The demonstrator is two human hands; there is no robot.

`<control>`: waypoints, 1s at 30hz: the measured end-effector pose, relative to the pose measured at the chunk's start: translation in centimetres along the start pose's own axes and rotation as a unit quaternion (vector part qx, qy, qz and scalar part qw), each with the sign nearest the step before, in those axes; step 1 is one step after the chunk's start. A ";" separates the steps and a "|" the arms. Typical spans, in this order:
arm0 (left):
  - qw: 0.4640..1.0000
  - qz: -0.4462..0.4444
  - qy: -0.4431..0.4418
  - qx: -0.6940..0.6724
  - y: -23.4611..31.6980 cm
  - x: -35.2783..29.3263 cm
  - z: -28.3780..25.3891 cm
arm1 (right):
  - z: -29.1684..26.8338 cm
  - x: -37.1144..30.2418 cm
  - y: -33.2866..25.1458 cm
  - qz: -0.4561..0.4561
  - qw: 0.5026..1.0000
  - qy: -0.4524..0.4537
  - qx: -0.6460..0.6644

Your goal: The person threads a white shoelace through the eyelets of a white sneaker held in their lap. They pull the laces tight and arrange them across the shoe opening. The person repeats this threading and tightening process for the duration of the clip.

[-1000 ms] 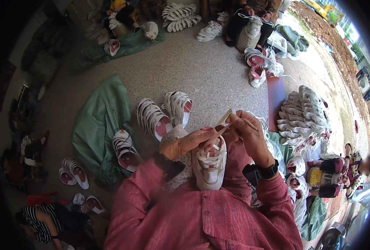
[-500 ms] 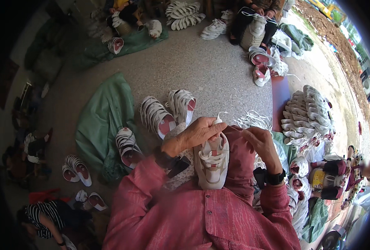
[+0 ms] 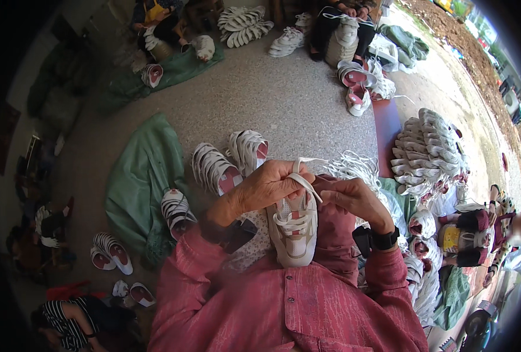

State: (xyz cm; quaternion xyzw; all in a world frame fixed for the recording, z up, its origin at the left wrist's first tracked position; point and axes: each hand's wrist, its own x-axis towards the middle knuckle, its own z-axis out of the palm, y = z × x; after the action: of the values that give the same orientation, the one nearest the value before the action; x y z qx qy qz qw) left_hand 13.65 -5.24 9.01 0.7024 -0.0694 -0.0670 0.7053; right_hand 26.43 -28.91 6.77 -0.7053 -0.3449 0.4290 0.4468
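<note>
A white and beige sneaker (image 3: 294,234) rests on my lap, its toe toward my body, with lace crossing its lower eyelets. My left hand (image 3: 270,186) is closed at the far end of the shoe by the tongue, pinching a white shoelace (image 3: 308,185) that loops over its fingers. From there the lace slants down to the fingertips of my right hand (image 3: 357,199), which are pinched together at the lace. My left fingers partly cover the shoe's opening and upper eyelets.
Nested white shoe uppers (image 3: 213,170) stand ahead-left beside a green cloth (image 3: 146,176). Loose white laces (image 3: 355,167) lie right of my knees, near a tall shoe pile (image 3: 427,152). Other people sit around, one handling a shoe (image 3: 347,32) at the far right.
My right hand has moved left to the lace beside my left hand. The lace now forms a loop over the left fingers. The whole view has shifted slightly.
</note>
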 end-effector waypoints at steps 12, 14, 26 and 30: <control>0.995 0.015 0.085 0.044 1.9 -1.5 -0.6 | 6.7 1.0 -2.2 -0.140 0.972 -0.159 0.103; 0.986 0.041 0.159 0.023 -0.8 -3.7 -2.7 | 3.9 -0.4 -5.0 -0.086 0.970 -0.113 0.199; 0.861 0.003 0.502 -0.078 -11.5 -13.7 -1.0 | -2.5 1.5 9.0 -0.010 0.903 0.280 0.327; 0.842 -0.035 0.532 -0.079 -11.1 -15.0 0.1 | -1.4 1.3 9.8 -0.040 0.887 0.324 0.326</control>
State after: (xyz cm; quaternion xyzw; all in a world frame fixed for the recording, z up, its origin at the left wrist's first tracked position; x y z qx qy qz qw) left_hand -1.09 -2.53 -2.12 0.5742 0.3468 0.2868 0.6839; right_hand 29.22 -31.76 -2.35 -0.6049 -0.0495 0.2466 0.7555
